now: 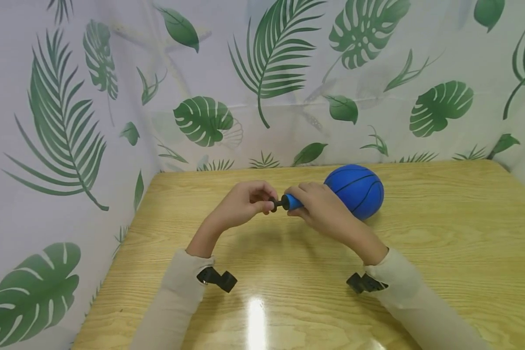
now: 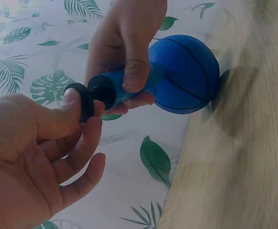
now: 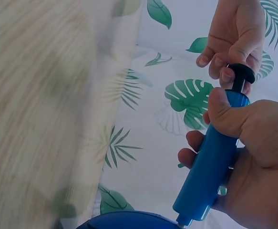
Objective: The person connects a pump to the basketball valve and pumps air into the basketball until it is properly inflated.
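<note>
A small hand pump (image 3: 206,167) has a blue barrel and a black T-shaped handle (image 3: 241,72). My right hand (image 1: 321,206) grips the barrel, fingers wrapped round it and thumb along its side. With thumb and fingertips my left hand (image 1: 240,204) pinches the handle, and a short length of black rod shows between handle and barrel. A blue ball (image 1: 360,189) with black seam lines sits on the table just beyond the right hand. In the right wrist view the pump's thin metal tip comes right to the ball's surface.
Beneath both hands lies a wooden table (image 1: 306,291) with light grain. White cloth (image 1: 288,116) printed with green leaves hangs behind and on the sides. Each wrist wears a black strap with a small camera mount (image 1: 218,278).
</note>
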The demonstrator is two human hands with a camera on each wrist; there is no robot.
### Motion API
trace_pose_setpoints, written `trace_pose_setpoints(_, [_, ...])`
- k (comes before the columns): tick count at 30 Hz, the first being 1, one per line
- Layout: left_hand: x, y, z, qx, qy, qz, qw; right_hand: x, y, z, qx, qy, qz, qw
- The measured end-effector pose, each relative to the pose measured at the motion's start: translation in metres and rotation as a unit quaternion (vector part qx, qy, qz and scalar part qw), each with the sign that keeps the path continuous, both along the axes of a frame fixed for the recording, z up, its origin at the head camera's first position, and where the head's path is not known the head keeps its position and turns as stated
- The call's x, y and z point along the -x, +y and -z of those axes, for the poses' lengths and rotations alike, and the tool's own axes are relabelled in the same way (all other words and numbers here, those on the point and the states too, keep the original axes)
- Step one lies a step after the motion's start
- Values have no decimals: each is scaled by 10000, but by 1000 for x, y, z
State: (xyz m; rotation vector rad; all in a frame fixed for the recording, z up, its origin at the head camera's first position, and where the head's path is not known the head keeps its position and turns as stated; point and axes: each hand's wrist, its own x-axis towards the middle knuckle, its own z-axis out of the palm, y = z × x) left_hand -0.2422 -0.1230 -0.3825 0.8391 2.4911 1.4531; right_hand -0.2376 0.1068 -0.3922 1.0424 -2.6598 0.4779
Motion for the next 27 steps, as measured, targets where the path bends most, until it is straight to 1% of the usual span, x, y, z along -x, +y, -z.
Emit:
trace_pose_setpoints(4, [3, -6, -4, 98, -24, 75, 9999, 5, 3, -1, -15, -8, -14, 10000])
trace_pose_setpoints(7, [5, -18, -11, 105, -21, 40, 9999, 12, 8, -2, 38, -52, 39, 10000])
trace_pose_setpoints(12, [5, -45, -25, -11, 70, -254, 9997, 21, 22, -7, 171, -216, 307, 9991])
trace_pose_setpoints(15, [3, -54, -30, -26, 84, -339, 9994, 22, 30, -9, 293, -344, 275, 9986])
trace_pose_setpoints(17, [2, -55, -32, 5, 107, -315, 9994, 22, 32, -10, 396, -416, 184, 9982])
trace_pose_setpoints(19, [2, -55, -31, 25, 127, -280, 9995, 22, 34, -10, 464, -452, 132, 9978])
trace_pose_setpoints(21, [2, -53, -27, 30, 155, -249, 9996, 22, 35, -10, 485, -412, 129, 9979])
trace_pose_setpoints(24, [3, -47, -20, 44, 189, -182, 9996, 21, 35, -9, 411, -215, 196, 9987])
trace_pose_setpoints(27, [4, -37, -11, 132, 132, -150, 9997, 18, 33, -7, 236, 64, 280, 9993])
